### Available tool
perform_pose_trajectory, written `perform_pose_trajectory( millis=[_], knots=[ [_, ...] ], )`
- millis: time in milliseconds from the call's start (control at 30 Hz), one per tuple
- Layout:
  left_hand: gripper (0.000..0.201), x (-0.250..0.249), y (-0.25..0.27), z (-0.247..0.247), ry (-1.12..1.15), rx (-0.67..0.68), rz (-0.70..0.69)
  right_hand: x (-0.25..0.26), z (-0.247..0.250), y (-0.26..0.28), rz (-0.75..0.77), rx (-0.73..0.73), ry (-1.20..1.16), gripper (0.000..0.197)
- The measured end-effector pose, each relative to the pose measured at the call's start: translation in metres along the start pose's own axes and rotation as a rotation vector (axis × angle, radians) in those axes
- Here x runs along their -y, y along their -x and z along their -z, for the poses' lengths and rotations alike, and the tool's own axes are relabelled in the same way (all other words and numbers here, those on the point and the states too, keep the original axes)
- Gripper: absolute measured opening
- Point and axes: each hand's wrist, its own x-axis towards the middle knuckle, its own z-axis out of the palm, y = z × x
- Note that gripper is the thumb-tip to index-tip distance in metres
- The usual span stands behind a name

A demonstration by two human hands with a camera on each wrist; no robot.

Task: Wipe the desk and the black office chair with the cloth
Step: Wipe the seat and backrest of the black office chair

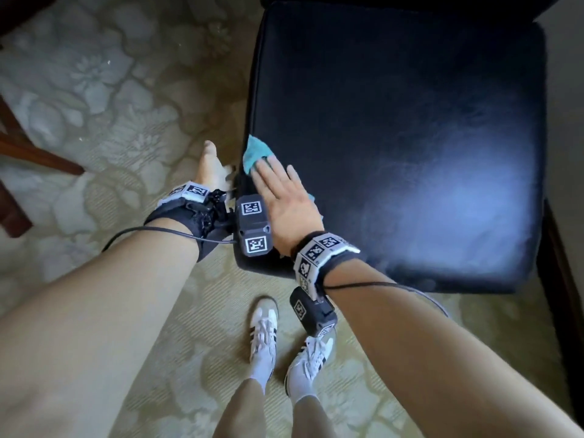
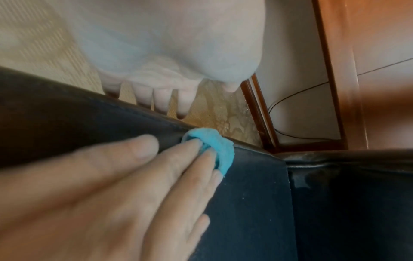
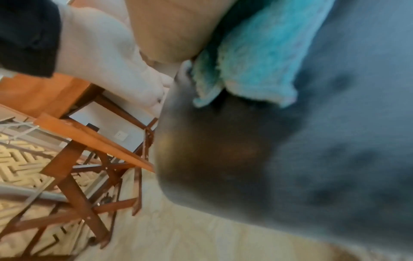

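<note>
The black office chair's seat fills the upper right of the head view. A small turquoise cloth lies bunched at the seat's left edge. My right hand rests flat on the cloth, straight fingers pressing it onto the leather. In the left wrist view the cloth peeks out past the right hand's fingertips. My left hand hangs open beside the seat's left edge, holding nothing, fingers straight near the seam. In the right wrist view the cloth lies under my palm on the blurred seat.
Patterned beige carpet surrounds the chair. Brown wooden legs stand at the left. My feet in white sneakers are just in front of the seat. A wooden frame and a black cable lie beyond the chair.
</note>
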Motion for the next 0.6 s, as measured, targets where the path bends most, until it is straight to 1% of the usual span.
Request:
perform_pose_trajectory(
  millis=[33,67,100,167,267,333,367,433,467,500,533,567,600],
  knots=[
    [0.080,0.002,0.001,-0.001,0.024,0.006,0.007,-0.009,0.001,0.007,0.025,-0.035,-0.010,0.054],
    [0.082,0.004,-0.002,-0.004,0.009,-0.010,0.009,-0.022,0.002,0.016,0.014,-0.065,0.007,0.052],
    [0.085,0.005,-0.002,-0.009,-0.001,-0.030,0.017,-0.040,0.001,0.028,-0.030,-0.121,0.022,0.049],
    [0.088,0.006,0.007,-0.021,-0.035,-0.088,-0.012,-0.084,0.001,0.061,-0.198,-0.218,0.000,0.046],
    [0.078,0.010,0.020,-0.041,-0.186,-0.178,-0.123,-0.143,0.008,0.114,-0.541,-0.324,0.012,0.050],
    [0.075,0.020,0.017,-0.046,-0.274,-0.184,-0.152,-0.158,0.008,0.133,-0.709,-0.347,0.012,0.054],
    [0.072,0.026,0.010,-0.046,-0.305,-0.167,-0.179,-0.158,0.006,0.135,-0.775,-0.360,-0.001,0.053],
    [0.068,0.033,0.010,-0.047,-0.353,-0.117,-0.228,-0.145,0.003,0.122,-0.877,-0.416,-0.045,0.052],
    [0.070,0.037,0.008,-0.047,-0.333,-0.143,-0.238,-0.132,0.001,0.110,-0.884,-0.451,-0.069,0.052],
    [0.074,0.041,0.006,-0.046,-0.304,-0.191,-0.234,-0.115,-0.002,0.098,-0.837,-0.485,-0.080,0.052],
    [0.079,0.045,0.007,-0.044,-0.281,-0.226,-0.219,-0.093,-0.008,0.087,-0.724,-0.506,-0.073,0.052],
    [0.081,0.051,0.009,-0.043,-0.235,-0.238,-0.206,-0.067,-0.017,0.080,-0.572,-0.513,-0.062,0.050],
    [0.081,0.058,0.010,-0.040,-0.177,-0.238,-0.205,-0.041,-0.027,0.075,-0.413,-0.488,-0.060,0.049]
  ],
)
